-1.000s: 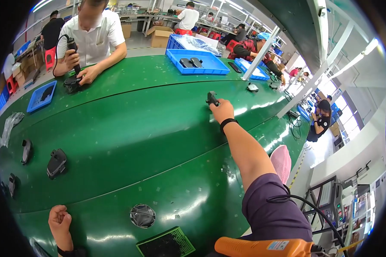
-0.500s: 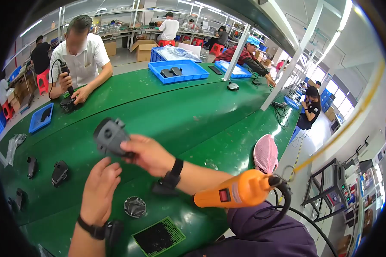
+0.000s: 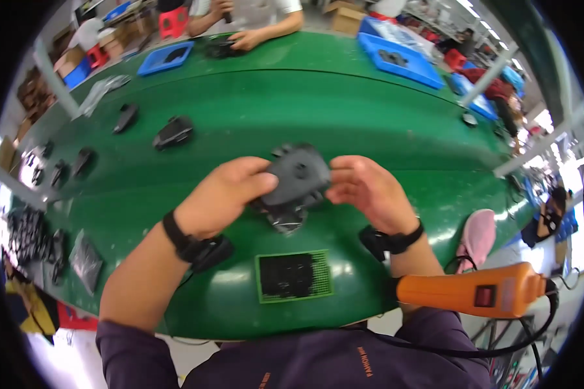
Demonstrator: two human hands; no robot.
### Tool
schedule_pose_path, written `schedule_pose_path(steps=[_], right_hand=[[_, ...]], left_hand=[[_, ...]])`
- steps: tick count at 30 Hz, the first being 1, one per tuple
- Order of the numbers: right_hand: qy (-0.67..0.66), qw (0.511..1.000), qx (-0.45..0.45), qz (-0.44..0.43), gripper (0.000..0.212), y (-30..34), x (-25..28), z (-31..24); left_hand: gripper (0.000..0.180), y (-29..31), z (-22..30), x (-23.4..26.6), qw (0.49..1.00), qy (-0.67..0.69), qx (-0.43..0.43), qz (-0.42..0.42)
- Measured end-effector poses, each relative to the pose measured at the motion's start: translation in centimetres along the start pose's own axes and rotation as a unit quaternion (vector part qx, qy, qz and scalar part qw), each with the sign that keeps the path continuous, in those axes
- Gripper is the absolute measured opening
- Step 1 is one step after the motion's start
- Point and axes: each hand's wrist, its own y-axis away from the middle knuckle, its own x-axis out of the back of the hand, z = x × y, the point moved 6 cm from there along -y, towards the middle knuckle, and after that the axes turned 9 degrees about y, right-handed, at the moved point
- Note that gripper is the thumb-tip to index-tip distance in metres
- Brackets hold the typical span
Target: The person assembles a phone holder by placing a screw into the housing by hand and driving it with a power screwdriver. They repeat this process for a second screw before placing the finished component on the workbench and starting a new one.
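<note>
My left hand (image 3: 224,194) is closed on the near left edge of a dark grey plastic housing (image 3: 300,174), thumb on top. The housing is held over the green bench, with a round hole in its upward face. Beside its right edge is my right hand (image 3: 373,194), fingers apart and slightly bent, holding nothing; whether the fingertips touch the housing I cannot tell. Just below the housing a small round dish with a shiny dark lining (image 3: 287,220) is partly hidden. A green grid tray (image 3: 324,275) of tiny black parts lies nearer me.
An orange power tool (image 3: 461,292) with a cable hangs by my right forearm. Similar dark housings (image 3: 174,132) lie on the left, near a clear plastic bag (image 3: 85,262). Across the bench (image 3: 370,117), a co-worker's hand (image 3: 246,40) works beside blue trays (image 3: 412,71). A pink object (image 3: 477,235) lies right.
My view has turned down and left. The housing has passed from my right hand to my left and shows another face. My right hand has let go and moved to its right side.
</note>
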Motion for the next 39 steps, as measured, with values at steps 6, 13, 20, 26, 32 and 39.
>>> schedule_pose_path(steps=[6,13,20,26,32,39], right_hand=[[0.113,0.992,-0.036,-0.052,0.032,0.7,-2.9,2.9],[0.125,0.988,-0.092,0.002,0.026,0.3,-2.4,6.6],[0.117,0.986,-0.118,-0.005,0.025,-0.1,-2.1,8.5],[0.125,0.991,-0.047,0.005,0.025,-0.8,-1.6,8.7],[0.083,0.986,-0.140,-0.023,0.024,-1.2,-1.3,9.6],[0.118,0.983,-0.139,-0.037,0.023,-0.8,-1.4,9.7]], left_hand=[[0.027,1.9,-3.3,-0.6,0.998,0.007,0.059,-0.010],[0.024,0.9,-5.8,0.8,0.984,-0.167,0.037,0.057],[0.023,1.3,-5.8,0.8,0.971,-0.225,0.014,0.077],[0.025,0.3,-5.8,0.5,0.970,-0.196,-0.110,0.093],[0.027,0.1,-7.8,1.3,0.987,-0.128,0.039,0.090],[0.026,0.8,-7.8,1.0,0.989,-0.118,0.041,0.079]])
